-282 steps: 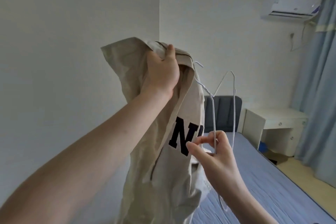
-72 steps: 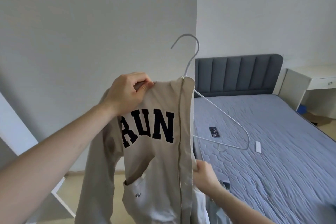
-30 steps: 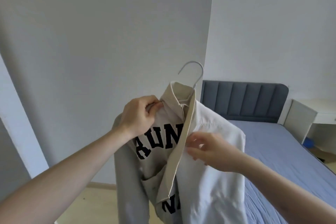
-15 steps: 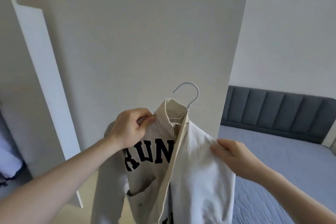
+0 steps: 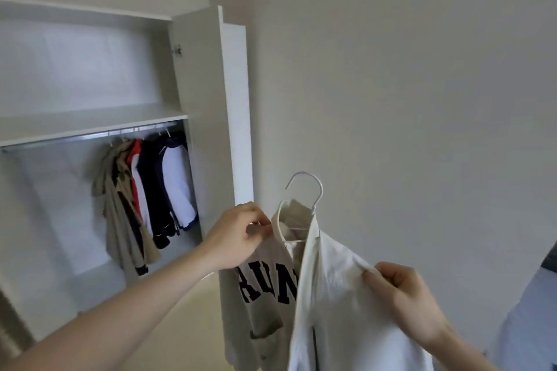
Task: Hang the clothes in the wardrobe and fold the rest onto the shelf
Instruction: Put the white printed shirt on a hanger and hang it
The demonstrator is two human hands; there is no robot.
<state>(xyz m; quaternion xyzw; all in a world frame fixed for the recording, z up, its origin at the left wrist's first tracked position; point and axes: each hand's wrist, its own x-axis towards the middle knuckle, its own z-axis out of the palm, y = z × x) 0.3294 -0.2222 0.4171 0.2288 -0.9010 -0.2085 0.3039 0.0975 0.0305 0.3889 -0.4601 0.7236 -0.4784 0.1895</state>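
A beige jacket [image 5: 328, 304] with black letters on it hangs on a white wire hanger [image 5: 310, 190], held up in front of me. My left hand [image 5: 238, 235] pinches the jacket's left shoulder at the collar. My right hand [image 5: 404, 295] pinches the cloth of the right shoulder. The open wardrobe [image 5: 205, 105] stands to the left, with a metal rail [image 5: 90, 136] under a white shelf [image 5: 90, 120].
Several garments [image 5: 144, 196] hang at the right end of the rail; its left part is bare. The wardrobe door [image 5: 236, 114] stands open between the wardrobe and the jacket. A plain wall fills the right. The bed's edge [image 5: 527, 325] shows at the lower right.
My view has swung left from the bed to the open wardrobe. The jacket's right side now covers the hanger's right arm, and my right hand moved out to that shoulder.
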